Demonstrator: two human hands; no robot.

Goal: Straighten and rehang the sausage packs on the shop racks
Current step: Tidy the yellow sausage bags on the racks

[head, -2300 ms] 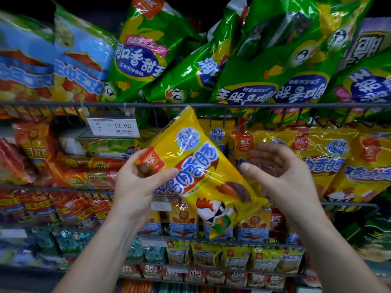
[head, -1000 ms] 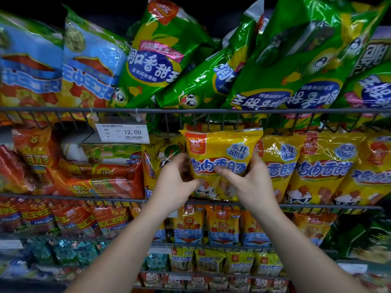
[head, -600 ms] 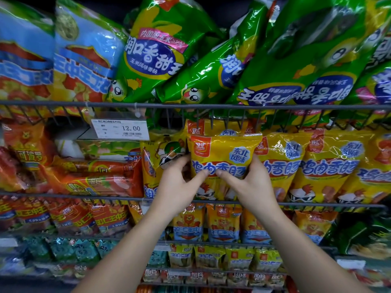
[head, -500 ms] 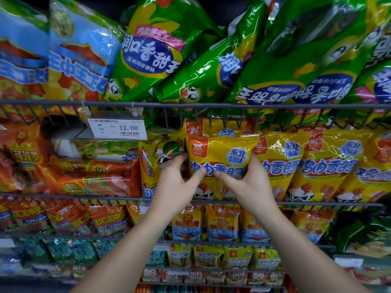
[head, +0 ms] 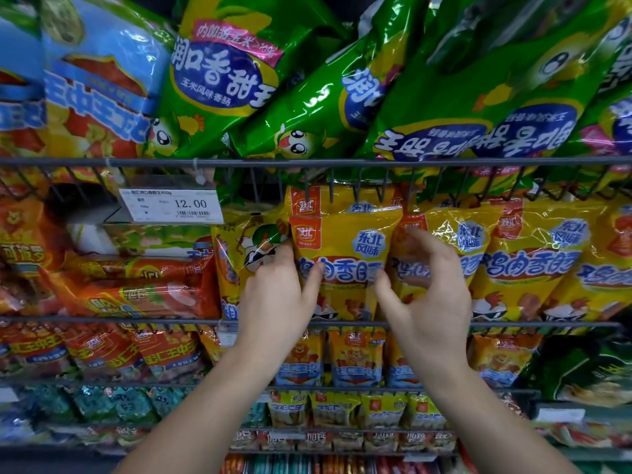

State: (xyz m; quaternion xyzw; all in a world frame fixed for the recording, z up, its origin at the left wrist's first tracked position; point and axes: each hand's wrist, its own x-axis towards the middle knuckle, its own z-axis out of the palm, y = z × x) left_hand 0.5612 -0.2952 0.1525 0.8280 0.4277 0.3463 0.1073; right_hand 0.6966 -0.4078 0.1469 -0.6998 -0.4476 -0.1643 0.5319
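Observation:
A yellow chicken sausage pack (head: 342, 248) stands upright in the middle row under the grey wire rack bar (head: 342, 162), in line with more yellow packs (head: 526, 261) to its right. My left hand (head: 277, 299) pinches its left edge, thumb on the front and fingers behind. My right hand (head: 427, 302) hovers at the pack's right side with fingers spread and loosely bent, holding nothing; its thumb is close to the pack's edge. The pack's hanging hole is hidden behind the wire hooks.
Green corn-sausage packs (head: 301, 107) lie jumbled on the shelf above, with a blue pack (head: 92, 80) at the upper left. A price tag (head: 171, 205) reading 12.00 hangs left of the pack, above orange packs (head: 143, 292). Smaller packs (head: 355, 360) fill the lower rows.
The yellow pack went from tilted in the air in my left hand to upright in the row. My right hand has let go of its right edge and opened.

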